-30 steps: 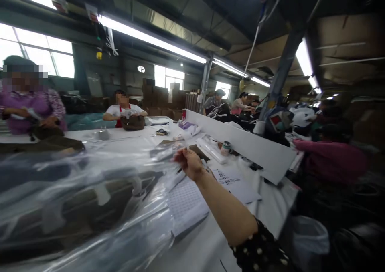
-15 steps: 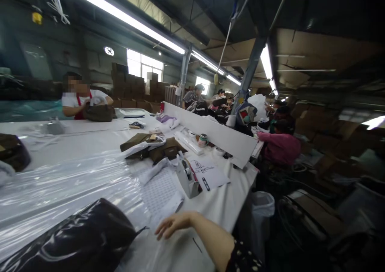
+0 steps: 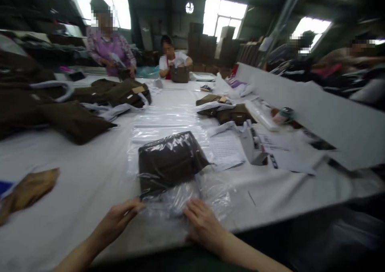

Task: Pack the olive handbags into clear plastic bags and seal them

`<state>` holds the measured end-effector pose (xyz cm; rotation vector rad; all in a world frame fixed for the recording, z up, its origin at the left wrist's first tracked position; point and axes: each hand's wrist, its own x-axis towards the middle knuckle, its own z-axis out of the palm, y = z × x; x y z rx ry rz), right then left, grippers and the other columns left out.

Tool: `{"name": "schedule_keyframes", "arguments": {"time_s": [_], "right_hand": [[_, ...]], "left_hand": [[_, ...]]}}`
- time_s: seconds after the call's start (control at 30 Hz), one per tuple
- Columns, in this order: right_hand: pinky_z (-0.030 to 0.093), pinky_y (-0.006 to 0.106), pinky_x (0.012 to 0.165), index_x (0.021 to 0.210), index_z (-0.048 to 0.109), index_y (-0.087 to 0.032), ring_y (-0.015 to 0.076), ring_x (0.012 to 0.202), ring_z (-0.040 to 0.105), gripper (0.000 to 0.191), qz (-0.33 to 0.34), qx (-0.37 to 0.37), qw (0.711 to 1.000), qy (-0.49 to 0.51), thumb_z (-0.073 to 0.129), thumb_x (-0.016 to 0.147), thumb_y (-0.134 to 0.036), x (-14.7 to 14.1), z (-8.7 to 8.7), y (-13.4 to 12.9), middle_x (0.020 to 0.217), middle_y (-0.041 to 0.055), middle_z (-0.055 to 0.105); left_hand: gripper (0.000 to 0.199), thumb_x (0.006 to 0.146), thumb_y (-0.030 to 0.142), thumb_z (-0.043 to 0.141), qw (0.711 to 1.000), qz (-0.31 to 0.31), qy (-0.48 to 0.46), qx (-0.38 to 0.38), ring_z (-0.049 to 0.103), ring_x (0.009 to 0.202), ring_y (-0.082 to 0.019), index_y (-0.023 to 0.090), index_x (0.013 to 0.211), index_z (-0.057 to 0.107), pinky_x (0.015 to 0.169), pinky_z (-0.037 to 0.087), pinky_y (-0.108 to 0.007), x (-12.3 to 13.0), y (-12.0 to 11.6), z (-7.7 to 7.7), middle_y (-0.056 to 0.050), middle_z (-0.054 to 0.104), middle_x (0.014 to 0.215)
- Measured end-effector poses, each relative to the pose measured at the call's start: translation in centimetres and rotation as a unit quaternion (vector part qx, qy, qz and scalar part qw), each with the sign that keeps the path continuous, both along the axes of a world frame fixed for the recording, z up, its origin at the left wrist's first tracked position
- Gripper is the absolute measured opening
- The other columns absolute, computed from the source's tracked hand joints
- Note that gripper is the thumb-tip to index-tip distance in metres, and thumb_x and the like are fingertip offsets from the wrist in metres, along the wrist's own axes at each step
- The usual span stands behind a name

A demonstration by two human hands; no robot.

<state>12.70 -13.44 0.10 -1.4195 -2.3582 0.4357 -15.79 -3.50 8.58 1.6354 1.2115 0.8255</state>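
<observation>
The left hand [image 3: 118, 220] and right hand [image 3: 204, 224] lie apart, open, at the clear plastic bag [image 3: 180, 200] wrapped around a dark brown bundle [image 3: 168, 160], at lower centre of the white desk [image 3: 87, 172], left of a tape dispenser [image 3: 254, 148].

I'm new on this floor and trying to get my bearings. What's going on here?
The person's left hand and right hand are at the loose clear plastic wrapped around a dark brown item on a long white table. More dark brown pieces lie to the left, with a tape dispenser and printed papers to the right. Across the table, a co-worker handles a brown bag.
</observation>
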Motion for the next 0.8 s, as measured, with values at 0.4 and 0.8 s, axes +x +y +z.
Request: {"name": "schedule_keyframes", "arguments": {"time_s": [0.4, 0.8], "right_hand": [[0.040, 0.025, 0.065, 0.078, 0.055, -0.018, 0.0171, 0.070, 0.058, 0.019, -0.129, -0.285, 0.921, 0.230, 0.040, 0.086, -0.028, -1.0, 0.7, -0.9, 0.072, 0.0017, 0.061], [0.045, 0.027, 0.072, 0.095, 0.061, -0.016, 0.0206, 0.082, 0.063, 0.024, -0.025, -0.313, 0.931, 0.188, 0.040, 0.083, -0.022, -0.6, -0.2, -0.7, 0.088, 0.0075, 0.067]], "left_hand": [[0.017, 0.085, 0.030, 0.054, 0.921, 0.093, 0.277, 0.256, 0.054, 0.081, -0.018, 0.021, 0.074, 0.064, 0.079, 0.042, -0.032, 6.8, 2.1, -1.6, -0.002, 0.058, 0.079], [0.025, 0.087, 0.022, 0.050, 0.868, 0.254, 0.308, 0.296, 0.045, 0.106, -0.024, 0.018, 0.111, 0.055, 0.094, 0.036, -0.042, 16.7, -0.1, -6.8, -0.009, 0.053, 0.110]]}}
